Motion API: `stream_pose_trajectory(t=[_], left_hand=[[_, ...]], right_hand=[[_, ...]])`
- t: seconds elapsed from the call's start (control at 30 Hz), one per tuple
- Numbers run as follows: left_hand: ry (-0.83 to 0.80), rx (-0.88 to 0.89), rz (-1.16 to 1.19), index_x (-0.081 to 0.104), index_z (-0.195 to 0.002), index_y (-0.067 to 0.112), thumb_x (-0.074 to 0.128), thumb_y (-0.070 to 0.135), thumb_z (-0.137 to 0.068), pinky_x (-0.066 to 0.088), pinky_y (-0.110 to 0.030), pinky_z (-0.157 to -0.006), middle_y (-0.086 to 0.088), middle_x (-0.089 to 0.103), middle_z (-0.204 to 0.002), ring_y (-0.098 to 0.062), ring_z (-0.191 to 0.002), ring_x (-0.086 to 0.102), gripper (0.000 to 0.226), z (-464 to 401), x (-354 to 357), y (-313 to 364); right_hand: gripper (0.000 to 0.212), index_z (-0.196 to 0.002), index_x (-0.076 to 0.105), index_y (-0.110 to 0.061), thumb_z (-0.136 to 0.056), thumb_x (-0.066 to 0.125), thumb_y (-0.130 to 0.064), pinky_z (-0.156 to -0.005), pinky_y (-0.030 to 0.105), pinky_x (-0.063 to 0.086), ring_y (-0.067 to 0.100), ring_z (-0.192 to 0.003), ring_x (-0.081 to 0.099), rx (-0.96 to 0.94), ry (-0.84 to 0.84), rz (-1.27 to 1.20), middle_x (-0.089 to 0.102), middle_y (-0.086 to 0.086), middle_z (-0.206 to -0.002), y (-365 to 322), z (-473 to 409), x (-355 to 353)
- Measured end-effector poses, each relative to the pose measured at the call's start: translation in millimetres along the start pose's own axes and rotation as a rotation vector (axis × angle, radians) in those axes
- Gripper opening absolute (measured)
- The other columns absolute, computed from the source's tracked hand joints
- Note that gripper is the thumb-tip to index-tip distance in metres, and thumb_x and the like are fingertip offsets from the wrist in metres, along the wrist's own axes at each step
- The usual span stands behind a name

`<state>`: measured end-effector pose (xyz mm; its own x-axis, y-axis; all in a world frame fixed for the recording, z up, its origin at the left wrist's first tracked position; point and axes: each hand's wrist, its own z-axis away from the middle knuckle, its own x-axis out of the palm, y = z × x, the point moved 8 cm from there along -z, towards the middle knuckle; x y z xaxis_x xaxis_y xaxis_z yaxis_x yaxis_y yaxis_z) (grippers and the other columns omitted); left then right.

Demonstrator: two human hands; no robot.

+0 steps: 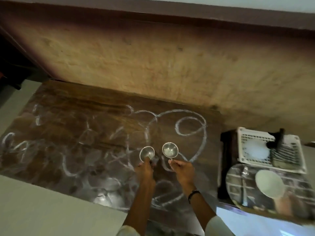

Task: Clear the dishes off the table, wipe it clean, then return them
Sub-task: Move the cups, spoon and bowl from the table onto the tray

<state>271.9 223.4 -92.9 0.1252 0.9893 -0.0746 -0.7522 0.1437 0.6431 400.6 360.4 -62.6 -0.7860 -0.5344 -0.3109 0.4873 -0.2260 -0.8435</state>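
Two small steel cups are over the dark wooden table [71, 116], which is covered in white chalk scribbles and a large heart outline. My left hand [144, 171] grips the left steel cup [147, 153] by its near rim. My right hand [183, 170] pinches the right steel cup [170, 150] at its near edge. Both cups are upright and look empty. I cannot tell whether they rest on the tabletop or hang just above it.
To the right, a lower stand holds a white plastic rack [252, 147] with a dark object, a round steel plate [238, 183] with a spoon [244, 183], and a white oval dish [269, 183]. A plastered wall [170, 65] runs behind the table.
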Motion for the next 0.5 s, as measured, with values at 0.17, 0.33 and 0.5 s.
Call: stream_pose_trajectory(t=[0.17,0.33,0.5], left_hand=[[-0.008,0.037,-0.218,0.057,-0.1,-0.005,0.064,0.035,-0.076,0.048,-0.029,-0.055,-0.021,0.07,-0.079,-0.019,-0.055,0.064,0.046,85,53,-72],[-0.122,0.17,-0.416,0.053,-0.09,0.015,0.055,0.028,-0.085,0.055,-0.047,-0.075,-0.002,0.069,-0.057,-0.028,-0.066,0.067,0.014,165,103,-138],[-0.252,0.144,-0.563,0.056,-0.096,0.009,0.056,0.037,-0.075,0.056,-0.054,-0.074,-0.007,0.07,-0.073,-0.031,-0.073,0.069,0.036,214,147,-221]], right_hand=[[0.011,-0.087,0.078,-0.015,-0.08,0.076,-0.023,-0.061,0.013,0.046,-0.005,-0.065,0.06,0.021,0.091,-0.001,0.075,-0.005,-0.073,44,31,-122],[0.01,-0.075,0.078,-0.01,-0.081,0.075,-0.018,-0.065,0.025,0.048,0.005,-0.061,0.059,-0.012,0.156,0.012,0.072,0.001,-0.067,86,59,-232],[0.023,-0.067,0.07,-0.001,-0.084,0.072,-0.017,-0.059,0.027,0.04,0.008,-0.058,0.046,0.056,0.275,-0.02,0.065,0.008,-0.06,137,83,-324]])
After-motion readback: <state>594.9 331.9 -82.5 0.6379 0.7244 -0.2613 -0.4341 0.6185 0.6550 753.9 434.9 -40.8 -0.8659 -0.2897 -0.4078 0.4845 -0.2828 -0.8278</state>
